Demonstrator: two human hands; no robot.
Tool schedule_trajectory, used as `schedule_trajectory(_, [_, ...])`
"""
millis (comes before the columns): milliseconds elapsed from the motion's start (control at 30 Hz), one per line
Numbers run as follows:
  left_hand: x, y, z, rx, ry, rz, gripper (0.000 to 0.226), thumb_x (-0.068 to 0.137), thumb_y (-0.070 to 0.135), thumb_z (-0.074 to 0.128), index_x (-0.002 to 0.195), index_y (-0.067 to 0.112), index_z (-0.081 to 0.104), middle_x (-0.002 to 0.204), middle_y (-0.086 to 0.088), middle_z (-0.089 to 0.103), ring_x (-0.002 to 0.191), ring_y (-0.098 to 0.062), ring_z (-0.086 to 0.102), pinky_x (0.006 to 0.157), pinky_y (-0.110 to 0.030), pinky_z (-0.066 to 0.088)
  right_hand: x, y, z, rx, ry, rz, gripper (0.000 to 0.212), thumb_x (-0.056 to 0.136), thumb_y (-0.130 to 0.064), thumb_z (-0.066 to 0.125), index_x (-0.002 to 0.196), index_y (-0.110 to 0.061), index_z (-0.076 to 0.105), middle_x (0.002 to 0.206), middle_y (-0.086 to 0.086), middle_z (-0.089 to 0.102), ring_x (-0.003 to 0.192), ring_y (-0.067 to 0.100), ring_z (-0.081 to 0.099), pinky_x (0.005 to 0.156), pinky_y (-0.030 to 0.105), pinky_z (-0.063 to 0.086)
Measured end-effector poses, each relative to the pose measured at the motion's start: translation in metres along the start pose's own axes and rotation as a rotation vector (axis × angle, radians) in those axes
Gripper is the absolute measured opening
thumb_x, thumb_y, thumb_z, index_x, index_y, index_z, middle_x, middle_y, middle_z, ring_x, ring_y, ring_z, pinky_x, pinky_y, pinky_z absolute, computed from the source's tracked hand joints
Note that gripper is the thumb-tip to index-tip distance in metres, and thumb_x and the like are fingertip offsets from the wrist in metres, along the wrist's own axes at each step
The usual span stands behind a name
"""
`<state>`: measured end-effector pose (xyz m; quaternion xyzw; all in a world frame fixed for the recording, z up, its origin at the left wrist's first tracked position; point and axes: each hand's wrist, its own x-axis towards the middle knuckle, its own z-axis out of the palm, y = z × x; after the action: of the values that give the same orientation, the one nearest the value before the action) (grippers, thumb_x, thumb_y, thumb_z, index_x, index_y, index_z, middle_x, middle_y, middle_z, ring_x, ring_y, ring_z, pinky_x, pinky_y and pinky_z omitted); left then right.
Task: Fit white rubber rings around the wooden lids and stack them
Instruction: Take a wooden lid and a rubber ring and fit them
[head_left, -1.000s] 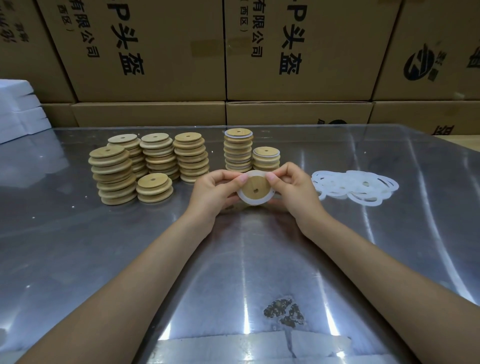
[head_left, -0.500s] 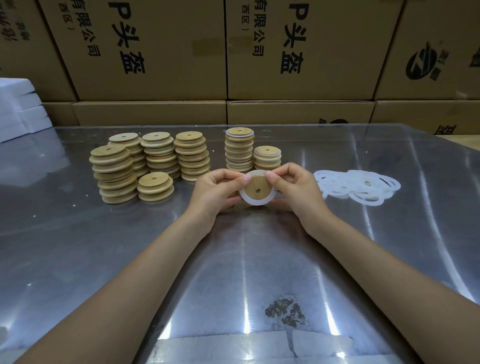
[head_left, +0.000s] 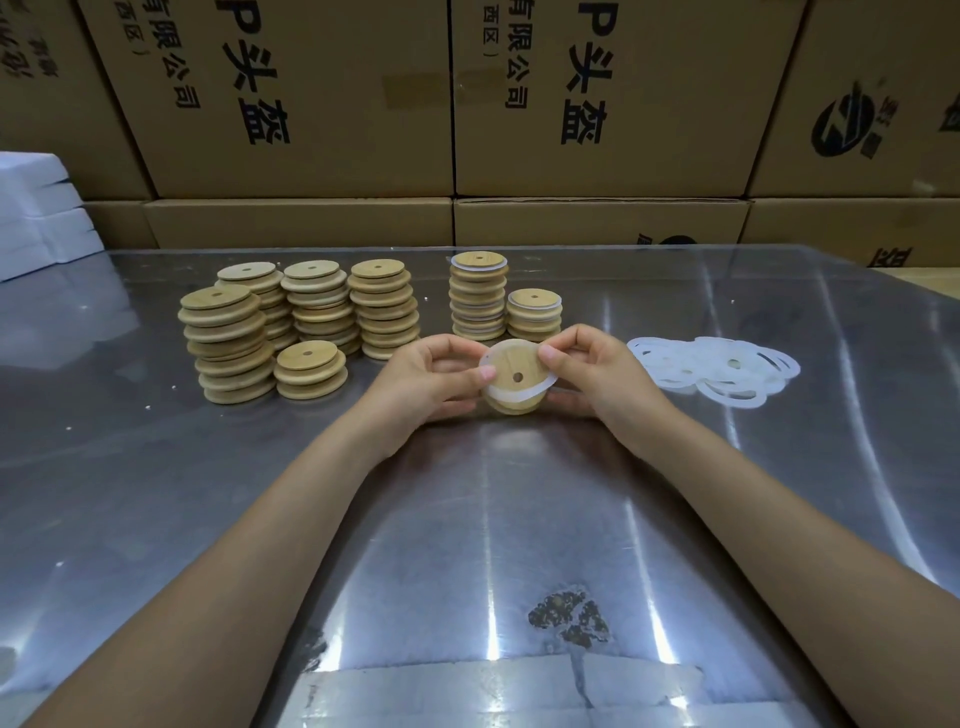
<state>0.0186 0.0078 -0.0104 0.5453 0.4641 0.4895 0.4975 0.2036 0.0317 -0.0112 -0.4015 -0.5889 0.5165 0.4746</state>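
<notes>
We hold one wooden lid (head_left: 514, 382) just above the worktop (head_left: 467, 519), toward its far edge and in front of the two ringed stacks (head_left: 478, 296). Left hand (head_left: 431, 376) and right hand (head_left: 597, 371) both pinch the lid's rim and the white rubber ring (head_left: 519, 397) stretched round it; fingers curled, thumbs on top. The ring sits unevenly, bulging out at the right.

Handling, as we judge it: ring thin, soft and stretchy, likely to roll off; lid light and stiff. Best held by the rim while the thumbs work the ring along.

Spare rings (head_left: 711, 371) lie heaped toward the right edge; bare lid stacks (head_left: 311, 322) toward the left.

Hidden: the lid's underside, its groove, and the ring's far side.
</notes>
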Motion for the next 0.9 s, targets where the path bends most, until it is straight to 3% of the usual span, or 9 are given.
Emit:
schedule_trajectory(267, [0.001,-0.001,0.000,0.119,0.067,0.106,0.027,0.080,0.009,0.074,0.103,0.015,0.061,0.094,-0.002,0.074,0.082,-0.011,0.067,0.072,-0.027,0.054,-0.001,-0.002,-0.009,-0.215,0.006,0.049,0.016,0.085,-0.025,0.070,0.082,-0.017,0.056,0.083,0.000,0.072,0.069,0.008,0.070,0.060,0.017,0.055])
schedule_trajectory(400, [0.003,0.000,0.001,0.396,0.042,0.227,0.038,0.076,0.008,0.077,0.110,0.018,0.061,0.096,0.002,0.071,0.086,-0.007,0.067,0.077,-0.020,0.054,-0.001,-0.002,-0.007,-0.130,0.029,-0.008,0.015,0.081,-0.015,0.074,0.079,-0.013,0.059,0.077,0.003,0.071,0.067,0.010,0.068,0.065,0.021,0.057])
schedule_trajectory(533, [0.002,-0.001,0.004,0.547,-0.015,0.241,0.030,0.075,0.012,0.079,0.102,0.018,0.067,0.089,0.004,0.071,0.081,0.000,0.067,0.080,-0.017,0.052,0.000,-0.003,-0.003,-0.187,0.071,-0.119,0.010,0.081,-0.016,0.074,0.078,-0.018,0.064,0.077,-0.001,0.070,0.065,0.000,0.063,0.066,0.018,0.053])
schedule_trajectory(700, [0.000,-0.002,0.012,0.511,0.069,0.251,0.019,0.077,0.008,0.077,0.087,0.012,0.062,0.085,-0.005,0.071,0.078,-0.012,0.067,0.075,-0.023,0.052,-0.003,0.001,0.003,-0.242,0.136,-0.221,0.010,0.084,-0.019,0.071,0.078,-0.019,0.062,0.083,0.000,0.070,0.072,0.000,0.062,0.067,0.017,0.050])
schedule_trajectory(900, [-0.003,0.005,0.011,0.215,0.072,0.169,0.014,0.080,0.005,0.073,0.084,0.011,0.061,0.081,-0.006,0.068,0.065,-0.005,0.061,0.057,-0.015,0.049,-0.002,-0.004,0.006,0.118,0.086,-0.084,0.009,0.090,-0.013,0.062,0.082,-0.012,0.063,0.074,-0.005,0.072,0.073,0.002,0.068,0.068,0.016,0.054])
